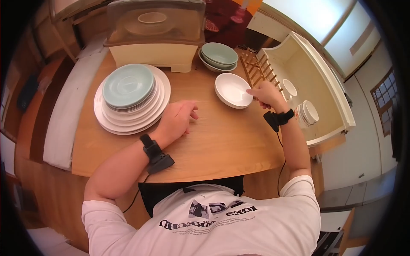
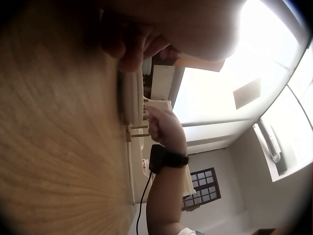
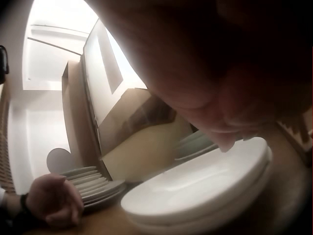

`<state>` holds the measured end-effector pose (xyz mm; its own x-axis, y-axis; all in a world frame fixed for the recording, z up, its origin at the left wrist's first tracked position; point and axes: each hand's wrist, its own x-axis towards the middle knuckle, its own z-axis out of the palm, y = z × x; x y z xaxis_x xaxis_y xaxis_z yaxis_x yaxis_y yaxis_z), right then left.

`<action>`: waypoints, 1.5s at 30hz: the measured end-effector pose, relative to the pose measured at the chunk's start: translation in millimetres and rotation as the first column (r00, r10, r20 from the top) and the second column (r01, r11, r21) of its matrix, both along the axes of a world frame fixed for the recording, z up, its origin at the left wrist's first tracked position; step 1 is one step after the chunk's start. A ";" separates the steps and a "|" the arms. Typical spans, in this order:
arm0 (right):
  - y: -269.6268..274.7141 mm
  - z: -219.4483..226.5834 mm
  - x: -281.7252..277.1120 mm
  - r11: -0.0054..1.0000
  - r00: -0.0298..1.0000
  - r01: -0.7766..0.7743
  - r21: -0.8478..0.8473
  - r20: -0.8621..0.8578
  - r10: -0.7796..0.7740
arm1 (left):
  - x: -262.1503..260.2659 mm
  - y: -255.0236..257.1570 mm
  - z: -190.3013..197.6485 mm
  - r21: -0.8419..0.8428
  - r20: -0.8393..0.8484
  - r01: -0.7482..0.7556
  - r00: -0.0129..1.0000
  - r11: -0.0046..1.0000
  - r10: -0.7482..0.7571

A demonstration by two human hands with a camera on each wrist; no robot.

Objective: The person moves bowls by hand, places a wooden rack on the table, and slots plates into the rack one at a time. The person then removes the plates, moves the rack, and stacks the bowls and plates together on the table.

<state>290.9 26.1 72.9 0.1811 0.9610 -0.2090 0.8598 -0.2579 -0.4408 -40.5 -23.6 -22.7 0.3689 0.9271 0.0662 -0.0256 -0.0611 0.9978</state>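
Observation:
My right hand (image 1: 268, 94) pinches the right rim of a white bowl (image 1: 232, 89), thumb over the inside edge and the other fingers curled. In the right wrist view the white bowl (image 3: 195, 188) shows a second edge beneath its rim. My left hand (image 1: 177, 121) lies relaxed at the table, fingers loosely bent and holding nothing. It is right beside a tall stack of white plates (image 1: 159, 100) topped by pale green plates (image 1: 128, 85). Behind the white bowl stand stacked pale green bowls (image 1: 220, 53).
A cream dish box (image 1: 149, 57) with a smoky lid stands at the back. On the right, a wooden peg rack (image 1: 256, 70) adjoins a large cream bin (image 1: 316, 77) lying on its side, with small white bowls (image 1: 308, 113) inside. The table's front edge (image 1: 205, 177) is close to my body.

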 end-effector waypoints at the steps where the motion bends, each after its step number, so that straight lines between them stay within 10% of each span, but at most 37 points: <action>1: -3.1 -6.2 5.5 1.000 1.000 -0.003 0.003 -0.025 0.003 | 0.2 0.1 0.6 -0.012 0.004 0.004 1.000 1.000 -0.004; 21: -47.0 -24.7 -24.9 0.944 0.615 -0.204 -0.259 -0.784 -0.082 | 3.7 -0.2 3.9 -0.078 0.022 -0.056 0.998 0.995 0.058; 32: 26.1 9.3 -27.3 0.970 0.506 0.203 0.130 -0.862 0.010 | 3.7 2.2 0.4 -0.069 -0.034 -0.068 0.997 0.995 0.066; 45: 118.3 -40.7 -34.9 0.945 0.427 0.321 0.064 -0.900 -0.084 | -0.3 0.9 11.9 0.001 -0.187 -0.058 0.981 0.998 0.057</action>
<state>255.9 144.4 32.2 0.2087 0.9591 -0.1912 -0.0881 -0.1763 -0.9804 -40.8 -22.7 -10.8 0.3205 0.9473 -0.0025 0.1643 -0.0530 0.9850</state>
